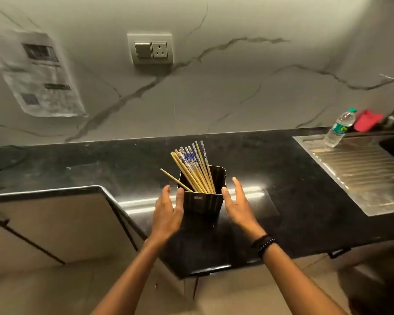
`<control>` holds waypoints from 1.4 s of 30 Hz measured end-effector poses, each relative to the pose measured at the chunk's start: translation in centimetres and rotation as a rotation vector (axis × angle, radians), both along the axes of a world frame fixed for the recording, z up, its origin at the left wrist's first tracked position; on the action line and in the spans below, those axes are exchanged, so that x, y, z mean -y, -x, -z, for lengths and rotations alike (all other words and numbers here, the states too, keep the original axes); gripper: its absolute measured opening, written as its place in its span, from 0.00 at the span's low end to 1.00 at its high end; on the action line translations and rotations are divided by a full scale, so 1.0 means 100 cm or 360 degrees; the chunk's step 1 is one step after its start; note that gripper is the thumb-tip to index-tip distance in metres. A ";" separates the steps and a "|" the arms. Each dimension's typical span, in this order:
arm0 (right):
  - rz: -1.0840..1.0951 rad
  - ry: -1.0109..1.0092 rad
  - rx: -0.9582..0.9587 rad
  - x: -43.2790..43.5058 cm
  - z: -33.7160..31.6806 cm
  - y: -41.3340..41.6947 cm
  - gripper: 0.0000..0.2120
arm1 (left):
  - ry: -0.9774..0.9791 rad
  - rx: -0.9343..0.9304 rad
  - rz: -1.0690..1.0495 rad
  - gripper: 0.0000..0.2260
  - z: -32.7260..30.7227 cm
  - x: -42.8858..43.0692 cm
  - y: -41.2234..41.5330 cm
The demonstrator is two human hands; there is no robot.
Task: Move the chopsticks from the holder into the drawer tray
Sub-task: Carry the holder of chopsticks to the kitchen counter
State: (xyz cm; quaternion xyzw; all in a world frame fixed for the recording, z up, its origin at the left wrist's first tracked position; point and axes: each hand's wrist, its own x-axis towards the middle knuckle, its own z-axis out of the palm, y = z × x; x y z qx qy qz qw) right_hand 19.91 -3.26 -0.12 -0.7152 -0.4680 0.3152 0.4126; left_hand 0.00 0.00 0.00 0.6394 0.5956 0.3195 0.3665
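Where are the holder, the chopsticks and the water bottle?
holder [203, 202]: head view, front wall.
chopsticks [189, 159]: head view, blue-patterned upper ends.
water bottle [339, 128]: head view, green label.

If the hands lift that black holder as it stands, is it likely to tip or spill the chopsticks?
Probably top-heavy: the chopsticks stand well above the rim of the holder and lean left, so tilting that way could spill them. The holder looks rigid and fairly smooth, so a light squeeze on its sides might slip.
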 end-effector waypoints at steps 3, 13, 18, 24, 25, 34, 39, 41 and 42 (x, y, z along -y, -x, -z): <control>-0.0133 0.0105 -0.0208 -0.016 0.006 -0.014 0.28 | 0.0295 0.0357 -0.0092 0.35 0.007 -0.019 -0.014; -0.0334 0.0215 -0.0648 -0.044 0.018 -0.034 0.28 | 0.0483 0.0717 -0.0218 0.07 0.015 -0.060 -0.031; -0.0383 0.0281 -0.0774 -0.058 0.022 -0.042 0.27 | 0.0527 0.0769 -0.0317 0.13 0.007 -0.059 -0.031; -0.0563 0.0349 -0.0866 -0.048 0.020 -0.033 0.24 | 0.0302 0.0745 -0.0563 0.12 -0.004 -0.009 -0.014; -0.0613 0.0354 -0.0877 -0.043 0.019 -0.029 0.24 | 0.0260 0.0741 -0.0610 0.12 -0.006 0.005 -0.008; -0.1321 0.0396 -0.0867 0.024 0.016 0.035 0.26 | 0.0139 0.0908 -0.1272 0.15 -0.013 0.164 0.049; -0.1881 0.0551 -0.0790 0.070 0.018 0.085 0.33 | 0.0099 0.0940 -0.1593 0.15 -0.003 0.272 0.071; -0.2074 0.0647 -0.0768 0.097 0.024 0.107 0.33 | 0.0102 0.0970 -0.1748 0.16 0.008 0.320 0.075; -0.2170 0.0709 -0.0766 0.112 0.027 0.118 0.33 | 0.0105 0.0992 -0.1815 0.16 0.013 0.345 0.076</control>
